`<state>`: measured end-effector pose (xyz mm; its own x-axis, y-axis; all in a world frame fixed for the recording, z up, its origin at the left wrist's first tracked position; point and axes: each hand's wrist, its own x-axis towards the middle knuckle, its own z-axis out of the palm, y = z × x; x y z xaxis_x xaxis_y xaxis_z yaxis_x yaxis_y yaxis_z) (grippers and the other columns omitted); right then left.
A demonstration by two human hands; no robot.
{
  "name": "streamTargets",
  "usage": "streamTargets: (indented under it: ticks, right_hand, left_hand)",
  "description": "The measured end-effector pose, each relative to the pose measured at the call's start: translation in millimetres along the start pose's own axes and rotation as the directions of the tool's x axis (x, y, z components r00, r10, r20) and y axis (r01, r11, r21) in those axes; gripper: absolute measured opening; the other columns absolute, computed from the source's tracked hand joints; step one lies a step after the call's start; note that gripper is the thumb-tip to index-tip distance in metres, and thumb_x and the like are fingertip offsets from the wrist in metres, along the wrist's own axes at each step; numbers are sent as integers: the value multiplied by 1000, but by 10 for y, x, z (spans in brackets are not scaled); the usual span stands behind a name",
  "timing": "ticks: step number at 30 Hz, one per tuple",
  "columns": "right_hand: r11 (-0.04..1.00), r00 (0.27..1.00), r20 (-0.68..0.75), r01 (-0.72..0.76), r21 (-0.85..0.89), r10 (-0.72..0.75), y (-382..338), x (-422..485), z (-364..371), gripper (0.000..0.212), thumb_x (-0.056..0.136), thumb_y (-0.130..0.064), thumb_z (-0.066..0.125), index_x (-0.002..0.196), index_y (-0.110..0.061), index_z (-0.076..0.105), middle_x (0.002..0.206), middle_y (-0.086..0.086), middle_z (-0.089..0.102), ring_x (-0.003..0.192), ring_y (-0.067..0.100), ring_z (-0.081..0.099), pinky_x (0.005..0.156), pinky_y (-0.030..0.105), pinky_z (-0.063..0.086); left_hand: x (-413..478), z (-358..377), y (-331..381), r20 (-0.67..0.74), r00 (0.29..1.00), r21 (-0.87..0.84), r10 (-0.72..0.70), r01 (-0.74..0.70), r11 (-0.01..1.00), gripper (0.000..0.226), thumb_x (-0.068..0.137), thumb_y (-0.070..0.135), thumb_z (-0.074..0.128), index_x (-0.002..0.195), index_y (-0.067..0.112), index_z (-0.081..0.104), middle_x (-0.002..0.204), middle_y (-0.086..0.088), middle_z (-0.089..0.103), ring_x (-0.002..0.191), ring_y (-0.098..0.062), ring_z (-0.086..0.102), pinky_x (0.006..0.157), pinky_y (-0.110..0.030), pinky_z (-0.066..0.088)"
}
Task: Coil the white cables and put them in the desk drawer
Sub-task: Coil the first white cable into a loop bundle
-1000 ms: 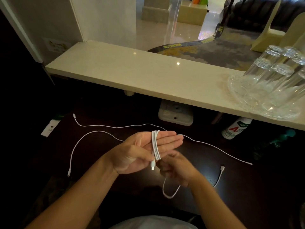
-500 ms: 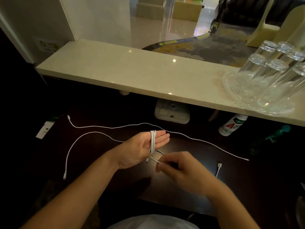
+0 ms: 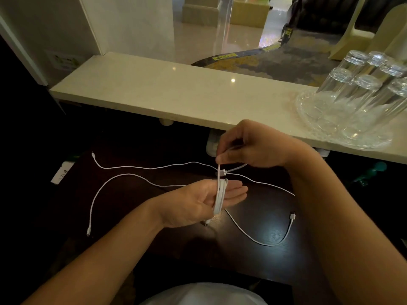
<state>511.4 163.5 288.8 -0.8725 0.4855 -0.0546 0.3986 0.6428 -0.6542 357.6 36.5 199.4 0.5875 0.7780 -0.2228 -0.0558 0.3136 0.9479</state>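
White cable coil [image 3: 220, 198] sits wound around the fingers of the left hand [image 3: 203, 202], several turns stacked tight across the flat, extended fingers. Left hand is open-palmed, thumb side up, serving as the spool; it grips nothing beyond the wraps lying on it.

Right hand [image 3: 253, 148] hovers just above, fingers bunched, thumb and forefinger pinching the free run of the same cable near its connector plug [image 3: 223, 172]. The strand runs straight down from the pinch into the coil.

A short tail with a plug [image 3: 206, 222] hangs below the left hand.

Loose cables remain on the dark desk [image 3: 136, 216]:
- long cable [image 3: 154, 166], running from the far left across behind the hands to the right.
- curved cable [image 3: 105, 190], arcing down the left side to its plug.
- short cable [image 3: 264, 242], lying in a loop to the right, ending in a connector.
Whether any of these joins the cable in hand cannot be told where they pass behind the hands.

Progress, as judged: first coil nearly complete, last length about to go on. At least two cables look uncoiled. No drawer is visible in this view, and nothing appears stowed. Most of the task is left.

Glasses [image 3: 361, 84] stand upturned on a tray on the pale counter [image 3: 154, 91], well apart from the work.
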Motion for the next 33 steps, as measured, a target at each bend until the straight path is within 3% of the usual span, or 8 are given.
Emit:
streamTargets:
  ticks: [3,8,11,15,18,24,30,33]
  right_hand:
    - [941,995,-53,-68,333,90,334,64,121,12,77,-30,77,76,-17,75,63,2,65,55,19,52,58,29,44]
    - [435,966,36,-148,888,255,693,-55,915,24,91,-1,52,76,-11,68,60,-4,69,53,6,64,52,17,50]
    - [156,911,116,-191,969,395,680,-204,1470,10,88,-8,58,87,-12,67,69,-1,68,62,10,62,61,23,48]
    - [-95,951,141,-118,988,277,646,-348,1863,19,74,-25,81,80,-12,68,57,-4,42,57,12,23,48,19,34]
    - [-175,966,138,-100,979,218,504,-454,1947,24,77,-29,79,81,-9,66,56,-4,35,56,10,24,45,17,31]
    - [12,938,112,-122,992,327,221,-650,1811,21,88,-27,63,85,-6,67,59,-1,31,54,10,23,45,18,24]
    - [792,935,-77,-246,558,345,-31,-795,1344,23,95,-31,55,83,-19,71,53,-12,44,50,4,37,54,22,30]
    - [968,979,-80,-170,187,187,-177,-817,920,20,97,-28,56,83,-21,68,62,-15,58,58,3,51,57,16,37]
  left_hand:
    - [-60,53,42,31,997,-166,65,-59,984,79,79,-30,31,151,0,16,157,-15,30,144,-20,35,119,-31,25]
    - [-86,45,139,39,978,-327,205,-182,928,83,73,-28,29,151,-4,14,157,-22,27,147,-30,27,122,-44,13]
    - [-60,-6,122,3,977,-353,215,-201,914,81,74,-28,28,150,-3,19,157,-21,29,146,-31,28,122,-47,11]
    - [-25,-69,96,-2,977,-368,212,-198,909,80,75,-29,28,150,-1,21,156,-19,31,146,-29,29,121,-49,13]
    - [17,-114,78,-69,981,-374,180,-193,907,81,73,-29,30,149,0,24,155,-18,35,143,-26,36,120,-37,22]
    - [97,-169,42,-161,977,-302,138,-182,936,81,71,-25,35,148,0,27,153,-15,39,139,-20,43,115,-28,30]
    - [124,-249,23,-195,978,-49,72,-83,995,80,80,-29,36,150,6,23,154,-4,38,138,-9,43,114,-24,32]
    - [130,-262,24,-200,980,77,19,-3,997,79,84,-30,38,152,7,19,149,5,40,131,2,46,110,-18,36]
